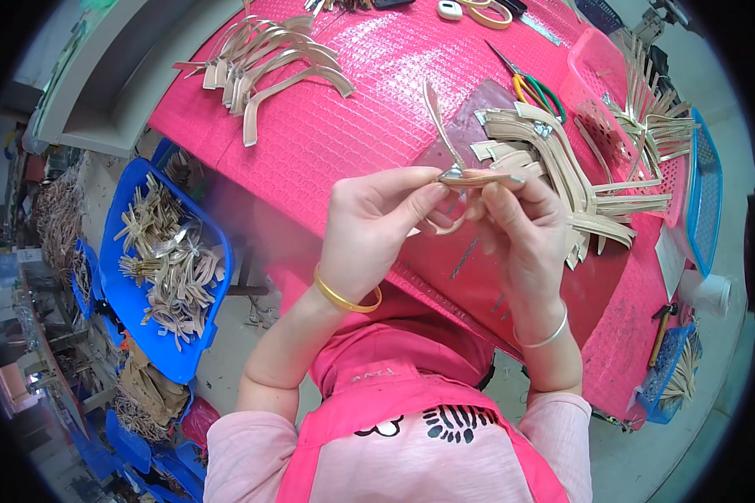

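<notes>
While both hands hold a beige strap piece (470,178) above the counter's (327,126) near edge, left hand (369,230) and right hand (520,226) fingers pinched shut on it, the fitting step seems underway, needing steady alignment next.

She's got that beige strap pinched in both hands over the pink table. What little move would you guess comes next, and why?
Probably she feeds the strap's loose end further through the small metal buckle. Both hands, left hand and right hand, pinch the beige strap right at the buckle, one end sticks up free, and a loop hangs slack below. The stack of straps beside her looks flat and unworked.
</notes>
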{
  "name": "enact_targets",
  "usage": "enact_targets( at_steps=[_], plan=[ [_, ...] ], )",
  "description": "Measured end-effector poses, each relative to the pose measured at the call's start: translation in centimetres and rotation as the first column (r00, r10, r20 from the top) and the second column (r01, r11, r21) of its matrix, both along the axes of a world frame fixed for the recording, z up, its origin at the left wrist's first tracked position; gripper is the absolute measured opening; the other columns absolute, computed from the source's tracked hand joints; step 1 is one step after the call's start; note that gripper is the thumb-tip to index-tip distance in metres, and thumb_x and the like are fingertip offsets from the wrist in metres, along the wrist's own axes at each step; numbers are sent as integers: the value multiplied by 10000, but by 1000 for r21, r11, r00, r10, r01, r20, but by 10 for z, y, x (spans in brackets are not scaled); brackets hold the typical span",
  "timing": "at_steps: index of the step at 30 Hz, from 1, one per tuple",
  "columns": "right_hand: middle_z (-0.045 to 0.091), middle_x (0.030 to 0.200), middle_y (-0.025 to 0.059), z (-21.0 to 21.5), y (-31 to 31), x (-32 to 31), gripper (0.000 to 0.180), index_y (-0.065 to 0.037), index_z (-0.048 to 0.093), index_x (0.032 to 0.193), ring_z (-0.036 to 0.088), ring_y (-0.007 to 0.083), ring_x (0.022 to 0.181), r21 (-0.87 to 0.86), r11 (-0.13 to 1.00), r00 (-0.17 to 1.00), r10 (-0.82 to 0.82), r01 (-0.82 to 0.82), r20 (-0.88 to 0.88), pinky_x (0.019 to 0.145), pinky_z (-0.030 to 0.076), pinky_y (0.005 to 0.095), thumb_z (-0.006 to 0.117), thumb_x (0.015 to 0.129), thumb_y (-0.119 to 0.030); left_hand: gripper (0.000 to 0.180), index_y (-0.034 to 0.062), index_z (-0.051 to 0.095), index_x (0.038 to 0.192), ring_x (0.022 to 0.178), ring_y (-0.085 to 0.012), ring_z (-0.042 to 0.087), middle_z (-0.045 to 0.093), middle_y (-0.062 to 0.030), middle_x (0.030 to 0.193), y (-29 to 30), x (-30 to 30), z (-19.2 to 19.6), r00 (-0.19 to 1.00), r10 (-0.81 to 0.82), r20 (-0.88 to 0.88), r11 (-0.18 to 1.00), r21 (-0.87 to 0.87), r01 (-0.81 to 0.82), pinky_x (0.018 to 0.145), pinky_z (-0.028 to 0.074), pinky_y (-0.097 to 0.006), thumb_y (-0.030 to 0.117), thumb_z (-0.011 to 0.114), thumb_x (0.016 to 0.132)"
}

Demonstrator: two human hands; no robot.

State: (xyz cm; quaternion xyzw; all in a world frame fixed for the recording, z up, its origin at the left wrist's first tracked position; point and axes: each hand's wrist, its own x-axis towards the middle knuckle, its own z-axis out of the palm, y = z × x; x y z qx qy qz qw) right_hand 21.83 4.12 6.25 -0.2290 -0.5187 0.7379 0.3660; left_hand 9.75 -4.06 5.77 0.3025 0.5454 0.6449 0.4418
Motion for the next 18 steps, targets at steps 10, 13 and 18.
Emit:
enact_targets(
  at_steps=[10,13,18],
  plan=[
    [577,696,62,-11,3,1,129,-1,562,823,488,82,471,-241,959,980,112,-150,-166,444,386,174,537,831,-127,273,-4,564,1001,748,-113,605,621,-125,790,8,-3,-1,971,-40,-235,987,141,75,623,474,-224,-45,567,732],
    [541,646,28,-13,4,9,112,-31,526,766,404,48,413,-312,937,986,128,-156,-110,370,297,172,544,826,-124,245,-3,588,947,713,-103,610,621,-133,769,12,-6,-10,902,-66,-426,996,33,88,585,469,-226,-20,601,703],
    [380,507,-50,-20,-8,9,203,-105,398,668,229,10,361,-464,878,988,53,-115,-144,347,143,189,542,811,-95,127,-17,601,813,611,-193,615,606,-134,704,15,14,-20,765,172,-621,983,155,-95,523,465,-250,12,619,690]
  ],
)
